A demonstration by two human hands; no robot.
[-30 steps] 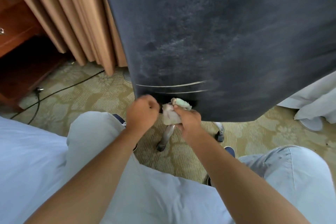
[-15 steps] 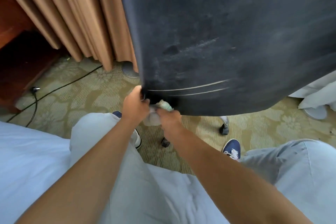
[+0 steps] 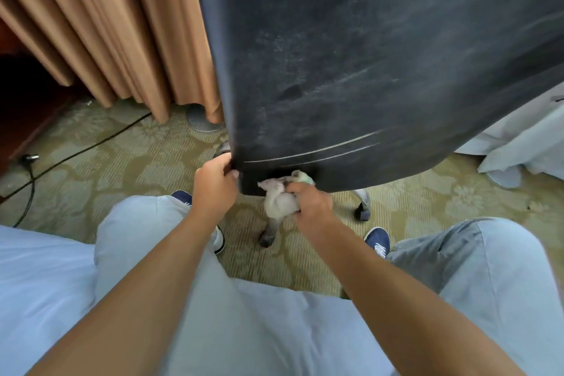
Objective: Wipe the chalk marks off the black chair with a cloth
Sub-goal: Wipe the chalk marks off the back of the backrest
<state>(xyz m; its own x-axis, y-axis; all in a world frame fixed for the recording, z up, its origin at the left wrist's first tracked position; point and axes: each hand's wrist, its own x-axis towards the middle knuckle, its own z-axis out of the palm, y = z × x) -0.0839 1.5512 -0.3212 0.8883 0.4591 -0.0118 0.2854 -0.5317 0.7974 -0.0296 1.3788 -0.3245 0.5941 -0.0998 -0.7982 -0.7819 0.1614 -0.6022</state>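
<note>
black chair [image 3: 366,55] back filled the upper frame, two chalk lines [image 3: 311,154] near its bottom edge | left hand [image 3: 213,186] gripped the lower left corner, fingers curled | right hand [image 3: 311,203] clutched a bunched cloth [image 3: 279,198] against the bottom edge

No readable text

You have no legible words, labels, brands or numbers anywhere in your view here.

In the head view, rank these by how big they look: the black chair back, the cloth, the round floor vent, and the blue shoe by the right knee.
1. Black chair back, by far the largest.
2. Cloth, bunched in the right hand.
3 and 4. Floor vent and blue shoe: too alike to rank, both partly hidden.
</note>
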